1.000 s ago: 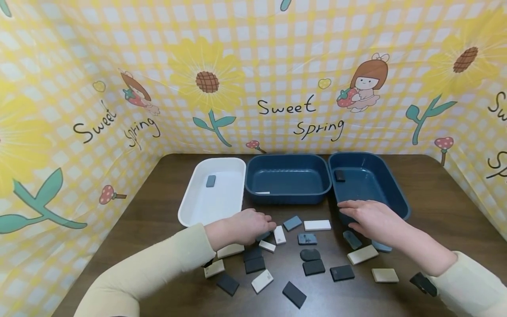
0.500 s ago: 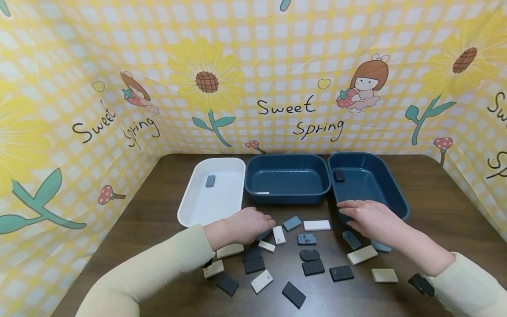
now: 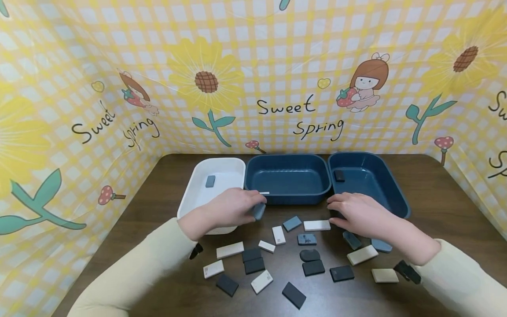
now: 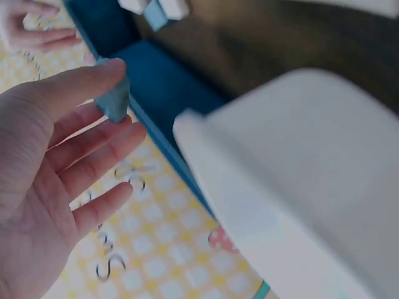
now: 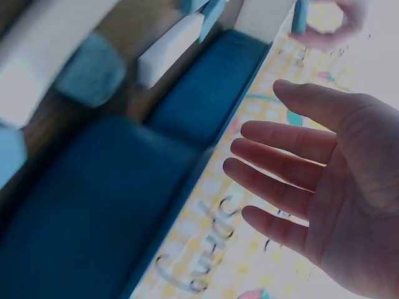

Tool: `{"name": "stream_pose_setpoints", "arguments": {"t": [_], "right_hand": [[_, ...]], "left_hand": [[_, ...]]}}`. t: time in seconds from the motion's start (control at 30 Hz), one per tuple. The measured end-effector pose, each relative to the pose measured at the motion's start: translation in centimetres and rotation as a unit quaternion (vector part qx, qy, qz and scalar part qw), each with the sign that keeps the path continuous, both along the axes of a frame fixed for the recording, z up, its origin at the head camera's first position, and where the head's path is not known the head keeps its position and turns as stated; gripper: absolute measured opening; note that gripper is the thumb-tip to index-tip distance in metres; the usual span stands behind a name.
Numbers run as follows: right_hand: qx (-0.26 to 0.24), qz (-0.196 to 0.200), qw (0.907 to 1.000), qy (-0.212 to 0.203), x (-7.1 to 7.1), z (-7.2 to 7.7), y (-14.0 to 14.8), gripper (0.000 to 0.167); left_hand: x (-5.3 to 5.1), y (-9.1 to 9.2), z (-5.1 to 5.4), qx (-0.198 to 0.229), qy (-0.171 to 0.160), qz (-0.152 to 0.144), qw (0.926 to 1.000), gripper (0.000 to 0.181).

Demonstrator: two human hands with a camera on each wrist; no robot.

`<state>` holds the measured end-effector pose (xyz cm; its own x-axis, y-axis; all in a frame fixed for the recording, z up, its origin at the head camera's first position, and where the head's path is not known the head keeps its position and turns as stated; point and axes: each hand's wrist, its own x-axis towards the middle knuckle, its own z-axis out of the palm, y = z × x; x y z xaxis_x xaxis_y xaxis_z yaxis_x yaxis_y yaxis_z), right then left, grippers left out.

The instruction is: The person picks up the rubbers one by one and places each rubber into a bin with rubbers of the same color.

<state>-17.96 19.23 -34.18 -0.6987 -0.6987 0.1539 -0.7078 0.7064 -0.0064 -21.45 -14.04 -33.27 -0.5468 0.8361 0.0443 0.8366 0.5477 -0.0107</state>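
Note:
My left hand [image 3: 229, 207] pinches a blue-grey block [image 3: 259, 211] between thumb and fingertips, raised beside the right rim of the white tray [image 3: 191, 189]. In the left wrist view the same block [image 4: 115, 98] sits between the thumb and the first fingers. My right hand [image 3: 358, 215] hovers over the front of the right blue tray [image 3: 390, 185], close to a white block [image 3: 317, 225]. Its fingers are extended and hold nothing in the right wrist view. Below it on the table lies another blue-grey block [image 3: 351, 240].
A middle blue tray [image 3: 288, 199] stands between the other two, with a white piece in it. One blue-grey block [image 3: 210, 181] lies in the white tray, and a black block [image 3: 339, 176] in the right blue tray. Several white, black and blue-grey blocks are scattered in front.
My left hand has lifted the blue-grey block off the table and moved up and left toward the white tray. The right hand has shifted slightly left and up.

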Motion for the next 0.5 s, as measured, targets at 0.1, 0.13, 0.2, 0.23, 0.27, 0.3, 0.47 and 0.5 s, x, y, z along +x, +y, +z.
{"name": "stream_pose_setpoints", "arguments": {"t": [0.1, 0.13, 0.2, 0.23, 0.27, 0.3, 0.47, 0.5], "right_hand": [[0.008, 0.021, 0.9997, 0.007, -0.2, 0.2, -1.6, 0.027], [0.012, 0.027, 0.9995, 0.008, -0.3, 0.3, -2.3, 0.028], [0.017, 0.042, 0.9989, 0.009, -0.6, 0.2, -3.5, 0.029], [0.020, 0.050, 0.9985, 0.009, -0.7, 0.2, -4.2, 0.030], [0.021, 0.058, 0.9980, 0.009, -0.8, 0.2, -4.8, 0.030], [0.023, 0.068, 0.9974, 0.010, -0.9, 0.1, -5.4, 0.030], [0.029, 0.105, 0.9941, 0.000, -1.1, -0.1, -8.3, 0.040], [0.031, 0.109, 0.9936, -0.004, -1.1, -0.2, -8.9, 0.042]], "left_hand": [[-0.3, -0.7, 1.1, 0.022, -0.005, 0.024, 0.9995, 0.044], [-0.5, -0.9, 1.4, 0.025, -0.004, 0.033, 0.9991, 0.044], [-1.1, -1.4, 1.7, 0.028, -0.002, 0.056, 0.9980, 0.045], [-1.4, -1.7, 1.9, 0.026, -0.003, 0.069, 0.9973, 0.045], [-1.7, -2.0, 2.1, 0.024, -0.003, 0.080, 0.9965, 0.045], [-2.1, -2.3, 2.2, 0.024, -0.003, 0.089, 0.9957, 0.045], [-4.3, -4.0, 2.6, 0.026, -0.034, 0.138, 0.9895, 0.046], [-4.8, -4.4, 2.6, 0.024, -0.037, 0.152, 0.9875, 0.046]]}}
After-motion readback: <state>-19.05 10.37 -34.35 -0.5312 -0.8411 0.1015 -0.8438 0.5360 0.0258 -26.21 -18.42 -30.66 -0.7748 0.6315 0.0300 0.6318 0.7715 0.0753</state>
